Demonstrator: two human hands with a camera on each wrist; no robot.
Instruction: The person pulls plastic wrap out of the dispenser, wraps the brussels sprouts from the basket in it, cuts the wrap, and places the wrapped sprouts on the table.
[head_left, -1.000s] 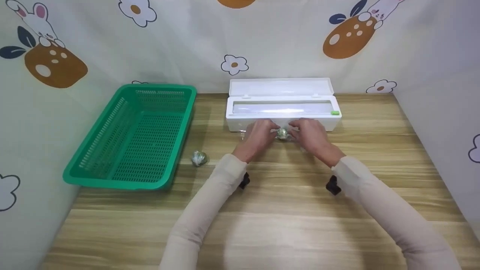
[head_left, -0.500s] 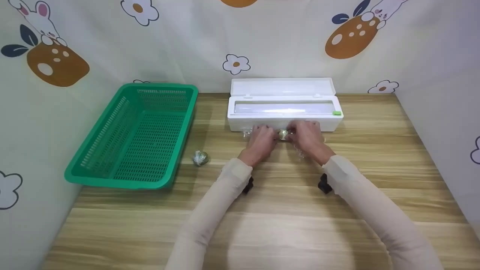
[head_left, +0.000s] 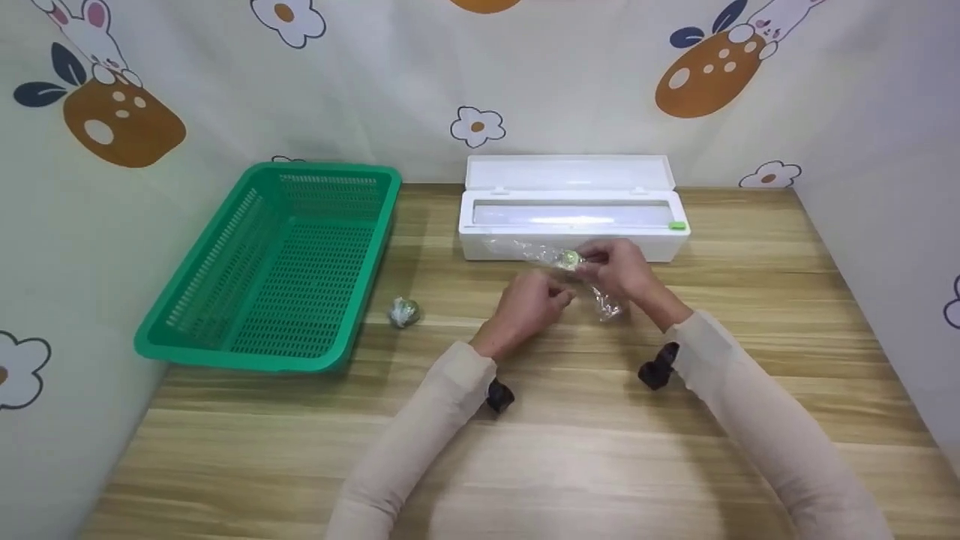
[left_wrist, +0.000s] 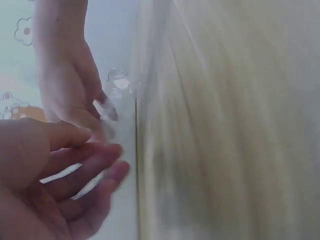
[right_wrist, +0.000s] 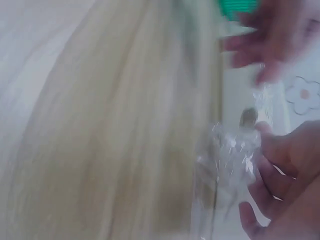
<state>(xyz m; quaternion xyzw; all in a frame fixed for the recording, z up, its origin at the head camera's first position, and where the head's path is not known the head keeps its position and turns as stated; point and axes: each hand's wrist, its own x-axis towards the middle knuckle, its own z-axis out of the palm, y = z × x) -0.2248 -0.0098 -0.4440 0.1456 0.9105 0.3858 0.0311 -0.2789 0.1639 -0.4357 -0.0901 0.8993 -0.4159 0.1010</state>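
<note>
My right hand [head_left: 624,271] pinches a small round greenish thing [head_left: 571,259] in clear plastic wrap [head_left: 606,306], held just before the white wrap dispenser [head_left: 495,247]. Loose film trails from both sides of it. In the right wrist view the round thing [right_wrist: 248,117] shows at the fingertips, with crinkled film [right_wrist: 232,155] hanging alongside. My left hand [head_left: 526,306] is lower and to the left, apart from the round thing. Its fingers [left_wrist: 102,157] are loosely bent in the left wrist view, with nothing seen between them.
A green plastic basket [head_left: 341,341] stands at the left on the wooden table [head_left: 570,450]. Between it and my left arm lies another small wrapped greenish ball [head_left: 404,312]. The dispenser's lid [head_left: 570,172] is raised against the patterned curtain [head_left: 570,90].
Both hands were together at the round thing before the dispenser. My left hand has drawn back toward me and off it, while the right lifts it slightly, film spreading out.
</note>
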